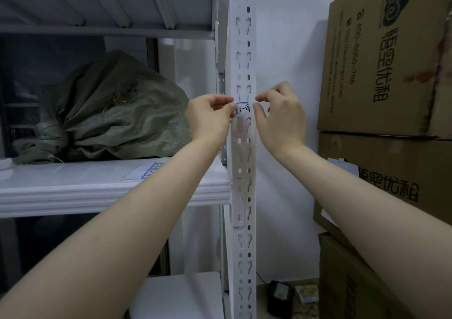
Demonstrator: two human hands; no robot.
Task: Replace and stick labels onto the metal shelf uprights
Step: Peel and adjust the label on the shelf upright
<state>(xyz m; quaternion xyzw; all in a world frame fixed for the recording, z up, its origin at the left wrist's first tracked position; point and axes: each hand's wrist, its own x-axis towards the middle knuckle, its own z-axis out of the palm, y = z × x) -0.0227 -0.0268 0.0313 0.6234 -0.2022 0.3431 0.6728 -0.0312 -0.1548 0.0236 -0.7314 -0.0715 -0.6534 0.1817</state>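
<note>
Labels come first: one small blue-edged label [243, 108] sits mid-frame against the white upright [242, 147], reading "1-8", its right end hidden behind my fingers. My left hand [208, 118] pinches its left edge; my right hand [278, 113] pinches the right edge. Whether it is stuck down I cannot tell. A label sheet [146, 170] lies half hidden behind my left forearm on the shelf [73, 189]

label [243, 108] edges hidden under fingertips, text partly covered, upright [242, 49] cut off

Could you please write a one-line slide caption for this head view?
Both hands, left hand and right hand, press label onto white shelf upright.
</note>
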